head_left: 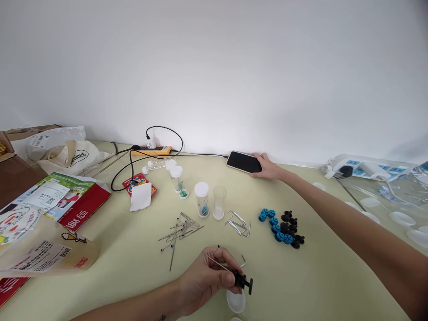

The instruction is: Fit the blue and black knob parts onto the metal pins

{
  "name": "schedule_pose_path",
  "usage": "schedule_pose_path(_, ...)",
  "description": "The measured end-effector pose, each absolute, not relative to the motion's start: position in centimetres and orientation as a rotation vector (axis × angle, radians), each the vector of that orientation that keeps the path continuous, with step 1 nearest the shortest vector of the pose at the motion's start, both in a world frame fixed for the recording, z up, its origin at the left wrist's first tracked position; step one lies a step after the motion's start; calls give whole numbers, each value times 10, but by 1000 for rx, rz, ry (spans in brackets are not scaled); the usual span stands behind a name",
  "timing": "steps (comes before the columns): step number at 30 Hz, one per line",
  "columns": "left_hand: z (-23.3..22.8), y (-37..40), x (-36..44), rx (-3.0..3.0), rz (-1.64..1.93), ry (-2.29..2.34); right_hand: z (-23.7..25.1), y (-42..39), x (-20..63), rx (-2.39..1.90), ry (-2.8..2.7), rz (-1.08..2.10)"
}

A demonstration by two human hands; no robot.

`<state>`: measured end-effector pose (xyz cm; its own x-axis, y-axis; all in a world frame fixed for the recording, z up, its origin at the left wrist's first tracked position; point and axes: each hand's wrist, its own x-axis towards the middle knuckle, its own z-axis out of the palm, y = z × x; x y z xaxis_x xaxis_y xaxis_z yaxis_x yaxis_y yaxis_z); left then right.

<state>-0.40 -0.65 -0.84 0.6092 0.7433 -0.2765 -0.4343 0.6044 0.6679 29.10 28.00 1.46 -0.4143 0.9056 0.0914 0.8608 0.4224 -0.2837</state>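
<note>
My left hand (209, 278) is near the table's front edge, pinching a small black plastic part (243, 281) together with a thin metal pin (217, 262). A white cap (236, 302) lies just below that part. My right hand (266, 167) is stretched out to the far side of the table, fingers resting on the right end of a black phone (243, 162) that lies flat near the wall.
Loose pins (179, 232), bent metal hooks (239, 223), blue (272, 223) and black (290, 227) plastic parts and small clear vials (201, 199) lie mid-table. Red boxes (72, 203) and bags sit left. A yellow power strip (150, 150) with cable is at the back, a white one (368, 168) right.
</note>
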Motion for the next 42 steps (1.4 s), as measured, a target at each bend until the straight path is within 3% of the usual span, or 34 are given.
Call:
schedule_pose_path(4,-9,-7,-5,597,725,574,11,269,282,-1622,-2478,349)
schedule_pose_path(13,-4,-6,-5,598,716,574,19,272,279,-1605,-2713,-31)
schedule_pose_path(21,-6,-6,-5,612,714,570,38,264,287,-1564,-2901,141)
schedule_pose_path(34,-5,-8,-5,623,713,568,37,247,292,-1323,-2784,119)
schedule_pose_path(42,-6,-8,-5,626,701,581,37,245,287,-1306,-2630,-316)
